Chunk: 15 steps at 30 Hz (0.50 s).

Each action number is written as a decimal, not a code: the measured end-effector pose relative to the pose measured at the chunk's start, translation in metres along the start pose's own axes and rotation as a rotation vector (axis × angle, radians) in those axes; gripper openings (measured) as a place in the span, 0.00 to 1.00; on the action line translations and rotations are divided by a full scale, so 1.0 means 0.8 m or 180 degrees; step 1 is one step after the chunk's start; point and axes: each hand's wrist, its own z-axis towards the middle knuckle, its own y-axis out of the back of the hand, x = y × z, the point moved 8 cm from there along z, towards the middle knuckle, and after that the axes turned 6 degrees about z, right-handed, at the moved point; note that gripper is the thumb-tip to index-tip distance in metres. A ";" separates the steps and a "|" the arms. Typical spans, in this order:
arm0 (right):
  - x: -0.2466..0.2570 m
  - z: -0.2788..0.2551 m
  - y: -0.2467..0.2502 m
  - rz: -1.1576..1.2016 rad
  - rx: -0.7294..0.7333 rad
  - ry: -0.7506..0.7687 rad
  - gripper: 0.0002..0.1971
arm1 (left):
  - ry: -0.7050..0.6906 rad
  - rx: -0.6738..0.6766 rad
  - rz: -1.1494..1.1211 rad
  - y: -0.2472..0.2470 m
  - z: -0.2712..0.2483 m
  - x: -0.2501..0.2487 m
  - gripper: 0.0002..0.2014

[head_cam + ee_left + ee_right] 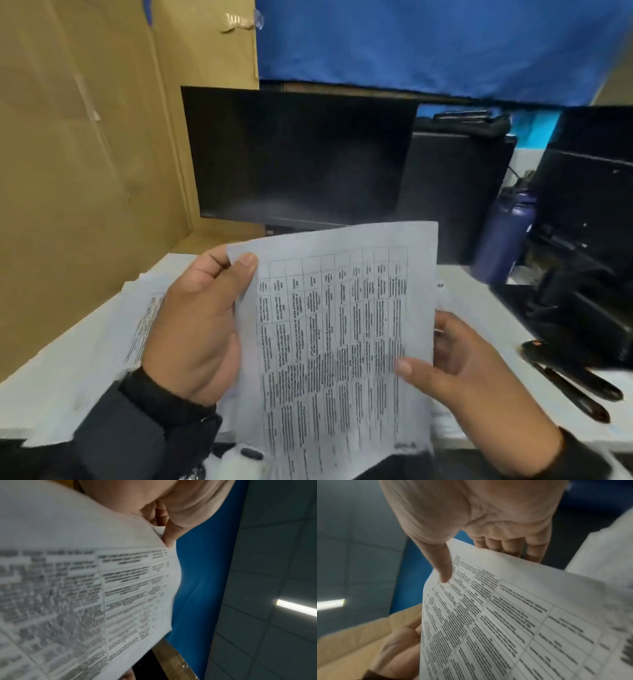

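A white sheet of paper (335,329) printed with a dense table is held up in front of me, turned sideways. My left hand (202,318) grips its left edge, thumb on the printed face near the top corner and fingers behind. My right hand (455,363) pinches the lower right edge, thumb on the front, fingers behind the page. In the left wrist view the sheet of paper (85,581) fills the left side, with a thumb tip (169,539) pressed on its edge. The right wrist view shows the thumb (444,572) lying on the sheet of paper (505,622).
More printed sheets (137,329) lie on the white desk (51,394) under my left hand. A dark monitor (298,157) stands behind, a cardboard box (85,154) at left, a dark blue bottle (507,233) and black equipment (582,240) at right. Black pens (575,387) lie at right.
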 end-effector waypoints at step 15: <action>-0.003 0.010 0.059 0.1297 -0.1120 -0.0372 0.15 | 0.0779 0.0614 0.1985 -0.027 -0.029 0.090 0.13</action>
